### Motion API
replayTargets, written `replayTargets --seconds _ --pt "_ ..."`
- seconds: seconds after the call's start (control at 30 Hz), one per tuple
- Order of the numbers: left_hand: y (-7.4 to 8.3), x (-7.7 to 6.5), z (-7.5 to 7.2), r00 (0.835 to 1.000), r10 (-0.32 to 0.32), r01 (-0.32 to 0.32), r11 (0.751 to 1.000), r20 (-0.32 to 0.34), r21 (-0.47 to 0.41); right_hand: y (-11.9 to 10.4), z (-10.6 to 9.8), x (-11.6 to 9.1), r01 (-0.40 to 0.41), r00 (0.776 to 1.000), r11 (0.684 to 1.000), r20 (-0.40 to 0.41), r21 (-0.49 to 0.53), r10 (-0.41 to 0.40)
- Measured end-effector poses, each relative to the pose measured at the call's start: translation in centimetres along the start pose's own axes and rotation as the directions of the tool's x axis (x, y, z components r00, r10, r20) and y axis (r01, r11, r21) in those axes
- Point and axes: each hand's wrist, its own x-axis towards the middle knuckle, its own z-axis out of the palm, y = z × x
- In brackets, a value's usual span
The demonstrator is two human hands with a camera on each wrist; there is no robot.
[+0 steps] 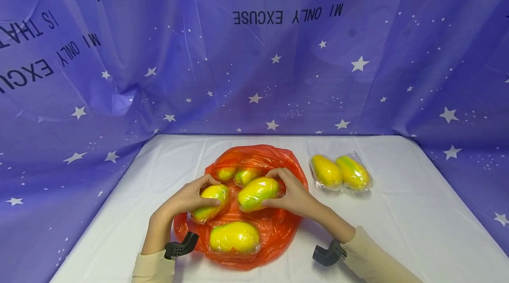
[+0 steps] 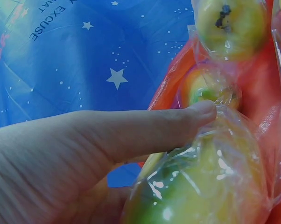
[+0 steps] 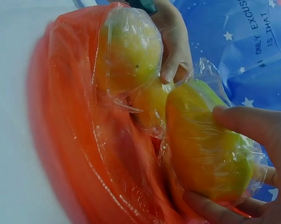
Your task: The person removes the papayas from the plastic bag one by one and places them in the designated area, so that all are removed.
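Your right hand (image 1: 296, 198) grips one wrapped mango (image 1: 256, 194) by its far-right end, fingers and thumb curled round it, over the red plastic bag (image 1: 274, 241); its long axis slants from near left to far right. Your left hand (image 1: 190, 195) holds a second mango (image 1: 208, 213) between thumb and fingers, just left and on a similar slant. Nearer you, a third mango (image 1: 234, 236) lies crosswise, untouched. Your right hand is closer to the loose pair of mangoes (image 1: 327, 172) on the desk (image 1: 397, 212).

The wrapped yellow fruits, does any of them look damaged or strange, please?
One wrapped fruit at the top of the left wrist view has a dark, blotchy mark that stands out on its pale skin. It may be only a stem scar.
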Motion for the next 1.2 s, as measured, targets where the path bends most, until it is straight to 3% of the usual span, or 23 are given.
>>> replayTargets --seconds 0.53,1.2 --pt "-0.1 0.0 0.1 1.0 -0.012 0.012 1.0 0.002 0.007 -0.6 -1.7 -1.5 0.054 0.994 0.999 -0.094 0.0 -0.054" --pt "-0.4 0.2 0.3 1.0 -0.006 0.006 1.0 0.005 -0.001 -0.7 -4.6 -3.5 -0.094 0.977 0.995 -0.189 0.031 0.099"
